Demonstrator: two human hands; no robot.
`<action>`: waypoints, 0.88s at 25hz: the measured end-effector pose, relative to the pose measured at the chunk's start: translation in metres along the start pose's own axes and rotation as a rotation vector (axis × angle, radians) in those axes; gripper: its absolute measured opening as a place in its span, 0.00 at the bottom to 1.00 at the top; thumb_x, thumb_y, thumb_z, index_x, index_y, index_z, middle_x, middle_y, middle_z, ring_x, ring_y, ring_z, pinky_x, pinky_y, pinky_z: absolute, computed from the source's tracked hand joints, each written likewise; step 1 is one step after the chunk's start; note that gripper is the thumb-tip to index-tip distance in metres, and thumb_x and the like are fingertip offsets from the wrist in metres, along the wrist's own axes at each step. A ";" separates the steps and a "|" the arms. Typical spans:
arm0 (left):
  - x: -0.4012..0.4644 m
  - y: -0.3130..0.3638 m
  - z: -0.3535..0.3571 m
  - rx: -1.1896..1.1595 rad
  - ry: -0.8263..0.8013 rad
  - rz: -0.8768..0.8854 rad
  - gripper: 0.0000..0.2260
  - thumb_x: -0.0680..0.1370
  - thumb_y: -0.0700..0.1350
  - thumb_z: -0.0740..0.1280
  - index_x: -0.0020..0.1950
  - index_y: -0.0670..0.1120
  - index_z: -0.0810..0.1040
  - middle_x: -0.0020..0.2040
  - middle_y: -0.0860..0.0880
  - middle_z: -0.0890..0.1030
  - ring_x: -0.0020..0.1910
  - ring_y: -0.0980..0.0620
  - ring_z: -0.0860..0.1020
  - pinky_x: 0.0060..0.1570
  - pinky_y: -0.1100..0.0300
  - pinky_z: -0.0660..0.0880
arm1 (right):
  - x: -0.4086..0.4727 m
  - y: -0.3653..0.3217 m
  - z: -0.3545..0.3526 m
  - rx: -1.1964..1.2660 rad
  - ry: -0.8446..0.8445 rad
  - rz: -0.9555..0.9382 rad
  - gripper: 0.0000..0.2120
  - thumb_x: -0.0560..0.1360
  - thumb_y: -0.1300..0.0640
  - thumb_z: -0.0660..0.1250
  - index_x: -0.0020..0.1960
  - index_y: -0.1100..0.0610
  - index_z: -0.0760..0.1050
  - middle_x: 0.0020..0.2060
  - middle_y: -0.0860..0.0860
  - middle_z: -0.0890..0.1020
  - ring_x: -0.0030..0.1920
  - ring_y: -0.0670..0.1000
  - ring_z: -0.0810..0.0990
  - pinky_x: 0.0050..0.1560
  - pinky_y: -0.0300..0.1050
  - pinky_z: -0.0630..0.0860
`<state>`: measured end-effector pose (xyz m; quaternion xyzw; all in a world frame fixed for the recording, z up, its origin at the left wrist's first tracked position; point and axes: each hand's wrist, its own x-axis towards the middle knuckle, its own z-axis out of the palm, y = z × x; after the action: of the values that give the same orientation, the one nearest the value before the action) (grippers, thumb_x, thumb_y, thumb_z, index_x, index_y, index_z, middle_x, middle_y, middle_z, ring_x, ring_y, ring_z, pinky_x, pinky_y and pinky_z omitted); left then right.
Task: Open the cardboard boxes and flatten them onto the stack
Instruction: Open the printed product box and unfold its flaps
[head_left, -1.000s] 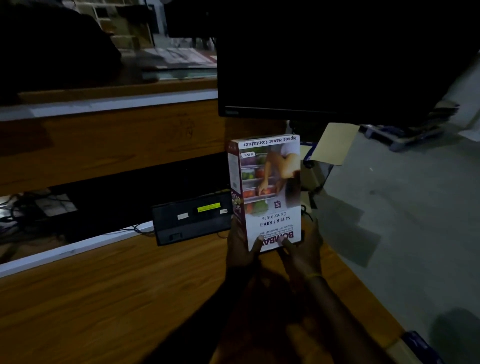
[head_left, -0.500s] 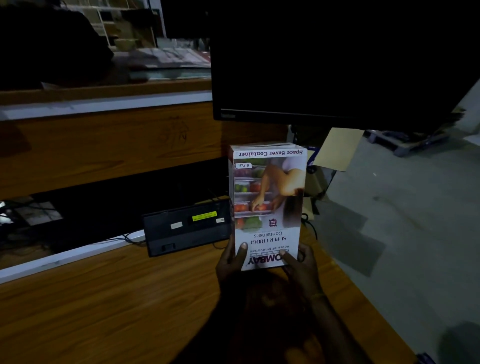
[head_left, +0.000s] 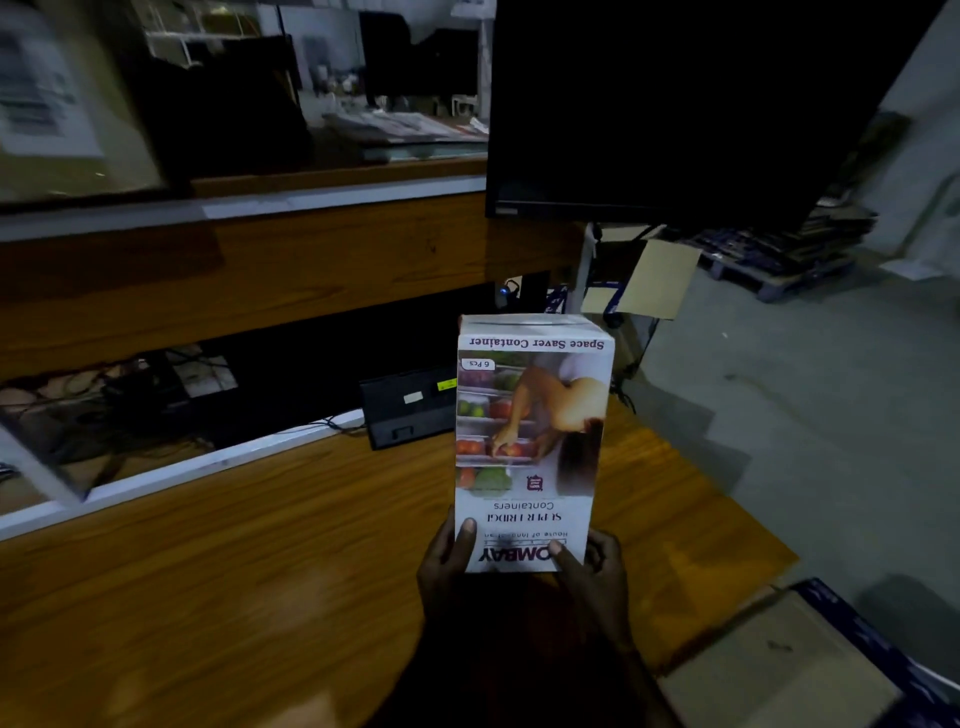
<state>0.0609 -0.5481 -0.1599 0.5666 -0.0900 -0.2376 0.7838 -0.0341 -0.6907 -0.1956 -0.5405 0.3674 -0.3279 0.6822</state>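
So the printed carton (head_left: 532, 441) is held upright over the right end of the wooden desk (head_left: 234, 571), long axis running away from the person, closed far end up top. Print faces the camera but it's upside down: "Space Saver Container" sits at the far end and the brand name is down by the hands. Left hand (head_left: 447, 569) grips the near left corner, thumb flat on the front face. Right hand (head_left: 595, 577) clamps the near right corner the same way. Flattened cardboard (head_left: 779, 670) lies off the desk's near right corner.
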 end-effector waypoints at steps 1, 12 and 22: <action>-0.016 0.001 -0.022 0.021 0.014 -0.012 0.18 0.77 0.53 0.70 0.64 0.46 0.79 0.57 0.45 0.84 0.56 0.43 0.82 0.51 0.47 0.81 | -0.028 0.002 0.005 -0.018 0.000 0.001 0.19 0.67 0.60 0.80 0.55 0.55 0.76 0.50 0.55 0.85 0.53 0.57 0.84 0.49 0.55 0.83; -0.214 0.043 -0.222 -0.187 0.153 -0.085 0.20 0.76 0.48 0.68 0.67 0.44 0.75 0.61 0.41 0.82 0.58 0.41 0.81 0.55 0.44 0.79 | -0.295 0.038 0.062 -0.017 -0.186 0.028 0.19 0.71 0.68 0.75 0.59 0.60 0.76 0.53 0.56 0.84 0.56 0.56 0.83 0.52 0.51 0.82; -0.290 0.059 -0.253 -0.270 0.506 0.049 0.23 0.70 0.54 0.78 0.63 0.49 0.81 0.59 0.42 0.83 0.57 0.37 0.81 0.56 0.36 0.77 | -0.376 0.051 0.089 -0.130 -0.252 -0.063 0.17 0.71 0.48 0.74 0.58 0.47 0.76 0.53 0.50 0.85 0.55 0.52 0.83 0.55 0.56 0.81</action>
<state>-0.0718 -0.1826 -0.1539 0.4960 0.1272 -0.0797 0.8553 -0.1492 -0.3184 -0.1776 -0.6315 0.2823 -0.2543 0.6759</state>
